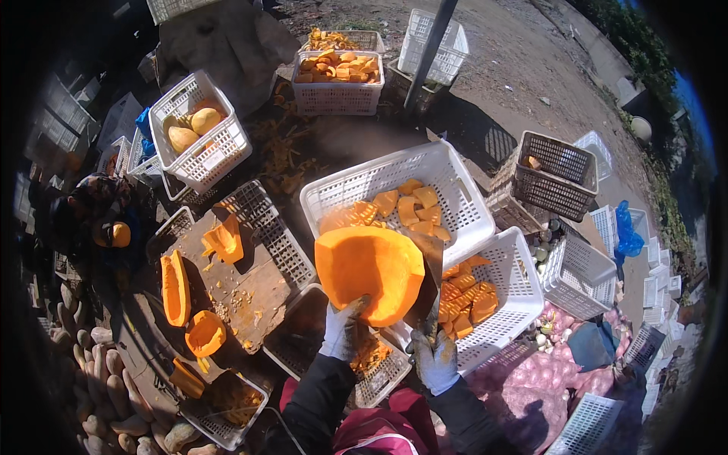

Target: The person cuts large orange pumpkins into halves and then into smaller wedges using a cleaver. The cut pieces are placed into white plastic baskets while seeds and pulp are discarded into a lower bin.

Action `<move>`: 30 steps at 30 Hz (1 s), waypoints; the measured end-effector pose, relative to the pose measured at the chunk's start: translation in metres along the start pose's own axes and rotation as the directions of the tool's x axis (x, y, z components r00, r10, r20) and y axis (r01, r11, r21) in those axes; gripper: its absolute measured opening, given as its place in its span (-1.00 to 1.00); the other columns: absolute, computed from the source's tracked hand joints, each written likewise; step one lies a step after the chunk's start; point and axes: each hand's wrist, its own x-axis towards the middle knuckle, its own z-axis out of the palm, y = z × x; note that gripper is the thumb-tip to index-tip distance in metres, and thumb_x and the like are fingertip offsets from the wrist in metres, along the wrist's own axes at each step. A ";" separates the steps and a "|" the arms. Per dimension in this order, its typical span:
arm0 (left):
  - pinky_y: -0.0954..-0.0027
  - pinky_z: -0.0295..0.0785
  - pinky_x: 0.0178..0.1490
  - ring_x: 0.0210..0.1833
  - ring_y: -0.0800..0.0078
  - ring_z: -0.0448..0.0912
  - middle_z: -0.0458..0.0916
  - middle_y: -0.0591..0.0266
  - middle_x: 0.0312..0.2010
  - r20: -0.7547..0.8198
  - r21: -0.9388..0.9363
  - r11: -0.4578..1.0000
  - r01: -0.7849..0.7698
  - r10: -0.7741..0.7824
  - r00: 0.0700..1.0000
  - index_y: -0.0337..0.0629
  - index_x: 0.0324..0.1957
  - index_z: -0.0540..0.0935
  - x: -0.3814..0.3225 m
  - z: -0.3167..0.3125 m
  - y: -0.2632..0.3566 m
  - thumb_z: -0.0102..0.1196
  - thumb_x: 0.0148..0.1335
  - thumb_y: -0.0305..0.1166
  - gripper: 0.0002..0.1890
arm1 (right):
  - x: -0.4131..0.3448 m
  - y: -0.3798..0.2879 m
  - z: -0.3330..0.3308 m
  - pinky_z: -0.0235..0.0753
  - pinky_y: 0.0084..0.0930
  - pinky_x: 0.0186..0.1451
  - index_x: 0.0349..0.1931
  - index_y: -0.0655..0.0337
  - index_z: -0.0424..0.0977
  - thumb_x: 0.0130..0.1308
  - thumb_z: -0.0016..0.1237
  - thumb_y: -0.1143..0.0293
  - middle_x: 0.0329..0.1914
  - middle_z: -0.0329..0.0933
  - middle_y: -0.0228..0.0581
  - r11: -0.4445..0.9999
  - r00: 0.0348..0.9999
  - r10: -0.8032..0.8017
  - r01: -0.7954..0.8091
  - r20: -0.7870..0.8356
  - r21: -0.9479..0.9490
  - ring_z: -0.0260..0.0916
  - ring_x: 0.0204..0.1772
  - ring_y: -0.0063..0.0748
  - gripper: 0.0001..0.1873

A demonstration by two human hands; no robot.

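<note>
My left hand [343, 329], in a dirty white work glove, grips the lower edge of a large hollowed pumpkin piece [369, 273], thumb on its inner side. My right hand [435, 357], gloved too, is closed around the handle of a broad-bladed knife [427, 278]. Its dark blade stands beside the pumpkin's right side; whether they touch is hidden. Beyond the pumpkin, a white plastic crate [455, 196] holds cut pumpkin chunks [408, 209]. More chunks [469, 301] lie in a second white crate [515, 284] to the right.
Hollowed pumpkin pieces [175, 289] and scattered seeds [236, 304] lie on a wooden board [259, 290] at left. Peelings [372, 354] fill part of a crate below my hands. A person [108, 227] is at far left. Pink net sacks [529, 392] lie at right.
</note>
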 end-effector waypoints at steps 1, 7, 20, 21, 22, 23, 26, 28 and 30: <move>0.34 0.55 0.08 0.02 0.31 0.61 0.60 0.15 0.02 -0.017 0.021 0.999 0.031 -0.030 0.999 -0.30 0.21 0.43 -0.006 0.024 -0.028 0.25 0.15 -0.65 -0.45 | 0.002 -0.007 -0.030 0.46 -0.43 -0.44 -0.14 0.32 0.48 0.41 0.01 0.41 -0.52 0.57 -0.27 0.994 0.999 -0.039 0.037 -0.013 -0.100 0.49 -0.51 -0.46 -0.84; 0.41 0.53 0.07 -0.01 0.35 0.61 0.59 0.14 0.03 -0.169 0.320 0.943 -0.092 0.153 0.974 -0.25 0.28 0.38 -0.014 0.077 -0.155 0.10 0.13 -0.74 -0.38 | -0.006 -0.049 -0.182 0.45 -0.35 -0.40 -0.04 0.43 0.45 0.44 -0.07 0.40 -0.49 0.53 -0.11 0.981 0.939 -0.194 0.178 -0.282 -0.082 0.53 -0.47 -0.25 -0.75; 0.14 0.72 -0.16 -0.16 0.15 0.69 0.63 0.05 -0.08 -0.233 0.525 0.781 0.338 -0.250 0.940 -0.35 0.20 0.45 -0.029 0.039 -0.237 0.08 0.15 -0.67 -0.50 | 0.036 0.156 -0.216 0.54 -0.02 -0.15 -0.18 0.42 0.51 0.37 -0.02 0.14 -0.36 0.60 0.20 0.848 0.808 0.521 -0.527 0.276 -0.055 0.58 -0.22 0.23 -0.60; 0.14 0.71 -0.14 -0.16 0.14 0.69 0.64 0.04 -0.09 -0.250 0.497 0.784 0.372 -0.281 0.927 -0.36 0.17 0.46 -0.029 0.036 -0.242 0.08 0.14 -0.68 -0.51 | 0.033 0.170 -0.213 0.54 -0.02 -0.14 -0.19 0.41 0.51 0.38 -0.04 0.14 -0.35 0.60 0.20 0.903 0.889 0.418 -0.383 0.188 -0.193 0.58 -0.22 0.23 -0.60; 0.12 0.71 -0.13 -0.15 0.12 0.69 0.64 0.04 -0.10 -0.289 0.460 0.787 0.411 -0.305 0.907 -0.36 0.16 0.46 -0.031 0.042 -0.244 0.08 0.14 -0.68 -0.52 | 0.029 0.185 -0.203 0.55 -0.02 -0.13 -0.19 0.39 0.51 0.38 -0.05 0.14 -0.35 0.60 0.19 0.915 0.951 0.282 -0.226 0.128 -0.335 0.59 -0.22 0.23 -0.60; 0.11 0.71 -0.13 -0.16 0.10 0.69 0.63 0.04 -0.10 -0.233 0.433 0.840 0.327 -0.246 0.941 -0.36 0.14 0.47 -0.028 0.004 -0.270 0.09 0.15 -0.68 -0.54 | 0.025 0.199 -0.194 0.55 -0.01 -0.12 -0.19 0.38 0.51 0.39 -0.06 0.13 -0.34 0.61 0.18 0.877 0.988 0.129 -0.072 0.089 -0.474 0.59 -0.21 0.23 -0.61; 0.13 0.73 -0.26 -0.27 0.14 0.69 0.63 0.08 -0.15 -0.246 0.501 0.826 0.258 -0.149 0.958 -0.36 0.14 0.45 -0.026 0.016 -0.277 0.08 0.17 -0.66 -0.55 | 0.021 0.187 -0.173 0.55 0.02 -0.03 -0.13 0.38 0.49 0.39 -0.10 0.11 -0.28 0.59 0.24 0.820 0.976 0.218 -0.171 0.021 -0.547 0.58 -0.12 0.24 -0.58; 0.14 0.73 -0.25 -0.29 0.14 0.69 0.64 0.07 -0.16 -0.270 0.501 0.797 0.337 -0.225 0.936 -0.39 0.12 0.46 -0.030 0.041 -0.259 0.08 0.16 -0.66 -0.57 | 0.025 0.180 -0.175 0.55 0.02 -0.03 -0.14 0.37 0.51 0.39 -0.09 0.09 -0.26 0.59 0.25 0.841 0.968 0.245 -0.187 0.050 -0.507 0.58 -0.10 0.24 -0.57; 0.15 0.73 -0.26 -0.29 0.14 0.69 0.64 0.06 -0.18 -0.285 0.437 0.825 0.358 -0.251 0.925 -0.41 0.09 0.49 -0.034 0.028 -0.252 0.07 0.14 -0.67 -0.59 | 0.031 0.195 -0.179 0.55 0.02 -0.03 -0.15 0.37 0.51 0.38 -0.07 0.07 -0.27 0.59 0.25 0.856 0.969 0.220 -0.139 0.108 -0.498 0.58 -0.11 0.24 -0.56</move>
